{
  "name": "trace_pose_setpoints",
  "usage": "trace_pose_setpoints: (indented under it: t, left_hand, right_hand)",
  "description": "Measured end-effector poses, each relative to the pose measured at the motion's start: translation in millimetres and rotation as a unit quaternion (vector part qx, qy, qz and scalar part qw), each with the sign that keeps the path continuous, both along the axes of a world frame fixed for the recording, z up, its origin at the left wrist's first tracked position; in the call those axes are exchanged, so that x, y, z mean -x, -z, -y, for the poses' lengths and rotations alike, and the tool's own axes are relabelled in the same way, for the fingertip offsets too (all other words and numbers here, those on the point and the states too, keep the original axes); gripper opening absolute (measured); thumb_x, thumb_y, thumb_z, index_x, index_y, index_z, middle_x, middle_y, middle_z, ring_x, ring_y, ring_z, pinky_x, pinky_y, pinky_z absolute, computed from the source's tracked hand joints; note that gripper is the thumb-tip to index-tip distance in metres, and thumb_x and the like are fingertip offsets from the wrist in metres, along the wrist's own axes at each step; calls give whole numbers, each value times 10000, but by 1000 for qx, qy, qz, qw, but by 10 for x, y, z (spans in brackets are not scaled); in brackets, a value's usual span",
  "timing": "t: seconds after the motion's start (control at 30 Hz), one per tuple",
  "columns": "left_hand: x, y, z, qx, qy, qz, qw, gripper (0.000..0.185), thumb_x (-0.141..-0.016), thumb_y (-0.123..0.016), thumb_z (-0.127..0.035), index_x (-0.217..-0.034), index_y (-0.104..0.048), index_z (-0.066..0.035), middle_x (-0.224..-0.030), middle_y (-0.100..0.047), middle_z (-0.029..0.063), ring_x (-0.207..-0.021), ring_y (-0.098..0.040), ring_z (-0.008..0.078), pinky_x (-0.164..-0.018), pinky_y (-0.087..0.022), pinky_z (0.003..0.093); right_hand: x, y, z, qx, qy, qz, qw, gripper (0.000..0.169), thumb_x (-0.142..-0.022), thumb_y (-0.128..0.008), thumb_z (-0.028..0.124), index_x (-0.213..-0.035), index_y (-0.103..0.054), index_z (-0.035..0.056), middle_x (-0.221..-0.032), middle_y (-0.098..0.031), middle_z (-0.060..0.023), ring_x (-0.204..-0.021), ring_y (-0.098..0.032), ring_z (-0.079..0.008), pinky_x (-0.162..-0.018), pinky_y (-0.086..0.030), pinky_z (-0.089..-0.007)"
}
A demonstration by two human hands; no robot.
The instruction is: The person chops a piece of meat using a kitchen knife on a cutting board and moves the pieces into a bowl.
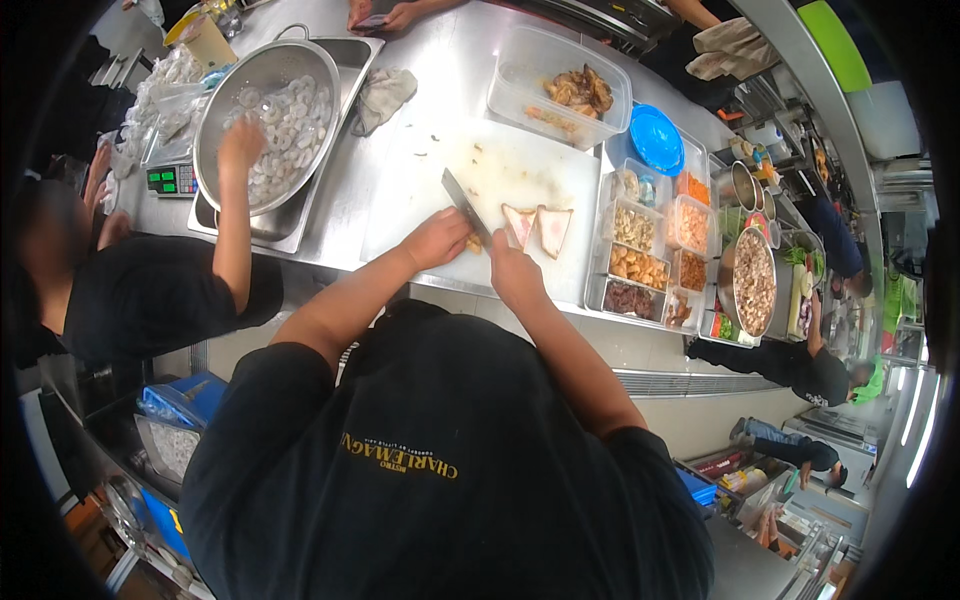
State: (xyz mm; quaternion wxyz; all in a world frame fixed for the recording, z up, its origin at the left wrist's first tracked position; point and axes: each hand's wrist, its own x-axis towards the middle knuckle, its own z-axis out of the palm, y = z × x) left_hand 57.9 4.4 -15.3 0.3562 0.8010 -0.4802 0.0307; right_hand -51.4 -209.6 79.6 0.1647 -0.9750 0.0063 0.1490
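Observation:
A kitchen knife is held by its handle in my right hand. Its blade slants up and left over a white cutting board. My left hand rests on the board close to the blade, fingers curled over a small golden-brown food piece; most of that piece is hidden. Just right of the knife lie two pale, roughly triangular food slices with brown edges. Crumbs and wet stains mark the board beyond the blade.
Behind the board stands a clear plastic tub of browned meat. Several ingredient containers line the right. To the left, a co-worker's hand reaches into a metal colander of shrimp. A grey cloth lies nearby.

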Motion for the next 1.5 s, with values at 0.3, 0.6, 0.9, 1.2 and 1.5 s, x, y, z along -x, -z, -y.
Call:
trace_pose_setpoints:
  t: [0.3, 0.6, 0.9, 1.2, 1.5]
  left_hand:
    - [121, -187, -215, 11, -78, 4, 997, 301, -923, -806, -21, -1222, -773, -34, -1206, -739, 118, -1173, -696, 355, -1026, -615, 440]
    - [84, 22, -168, 18, -60, -17, 998, 313, -923, -792, -42, -1235, -762, -42, -1249, -732, 139, -1142, -708, 366, -991, -636, 454]
    - [7, 118, -195, 30, -63, -32, 997, 279, -916, -794, -44, -1194, -766, -36, -1205, -731, 137, -1116, -708, 368, -972, -639, 458]
    - [72, 151, -184, 41, -75, -23, 996, 235, -915, -835, -34, -1144, -784, -38, -1167, -748, 126, -1098, -731, 348, -940, -651, 445]
    - [52, 113, -183, 62, -75, 8, 995, 183, -886, -837, -16, -1057, -773, -36, -1124, -747, 116, -1064, -728, 341, -910, -651, 429]
  right_hand:
    - [-9, -466, 81, -10, 23, 9, 1000, 161, -1163, -517, 155, -1293, -484, 66, -960, -793, -300, -942, -797, -537, -821, -602, -676]
    - [105, -625, -69, 46, -53, 1, 998, 178, -1125, -539, 95, -1289, -494, 41, -952, -794, -292, -933, -810, -515, -797, -625, -639]
    - [-256, -350, -133, 1, -37, 1, 999, 203, -1148, -506, 111, -1327, -497, 16, -1019, -792, -324, -995, -788, -548, -847, -597, -663]
    - [-244, -116, -181, 14, -31, -19, 999, 250, -1108, -490, 69, -1351, -498, 10, -1043, -808, -315, -1014, -816, -514, -856, -623, -650]
    - [-60, -119, -270, -21, 7, -36, 999, 233, -1114, -512, 81, -1337, -482, 18, -1047, -806, -327, -1019, -803, -535, -876, -612, -667]
